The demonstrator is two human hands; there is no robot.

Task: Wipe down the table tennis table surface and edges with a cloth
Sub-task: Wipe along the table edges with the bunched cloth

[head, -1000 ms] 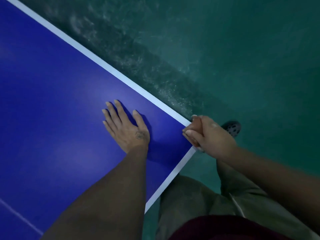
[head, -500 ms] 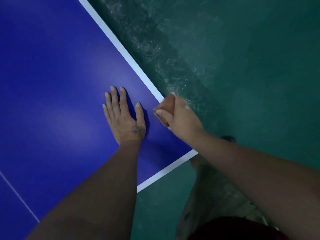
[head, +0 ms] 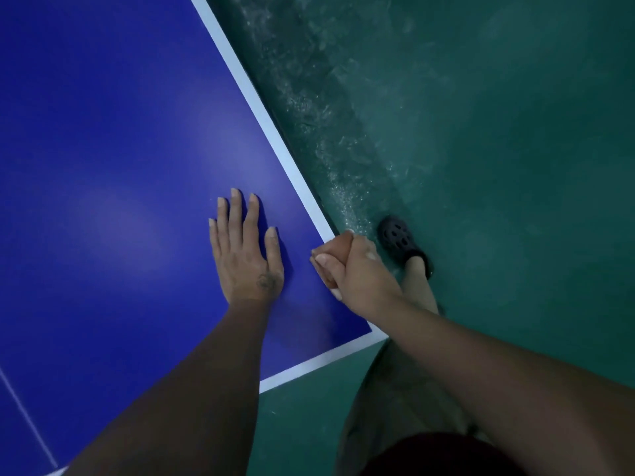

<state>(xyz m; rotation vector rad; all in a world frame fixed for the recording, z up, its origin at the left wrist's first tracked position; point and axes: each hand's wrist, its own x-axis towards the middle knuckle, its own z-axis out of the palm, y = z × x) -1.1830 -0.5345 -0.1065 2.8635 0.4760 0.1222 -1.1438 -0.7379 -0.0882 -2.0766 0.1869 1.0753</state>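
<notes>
Head cam: left hand [head: 245,259] flat on the blue table tennis table [head: 120,166], fingers straight, gripping nothing. Right hand [head: 360,273] wrapped tight round a balled-up orange cloth [head: 335,247], pressed onto the white side edge [head: 260,108] just past the near corner [head: 376,333]. Sat right on that corner a second ago, so probably corner done, now heading up the edge. Plenty of side line left, looks like.

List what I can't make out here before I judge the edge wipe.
Cloth: head view, nearly all wrapped in the right hand; only an orange-brown bit shows.
Table edge face: under that hand, contact unseen.
Table's far part: cut off by the frame's top and left.
Surface under the flat left hand: covered.
</notes>
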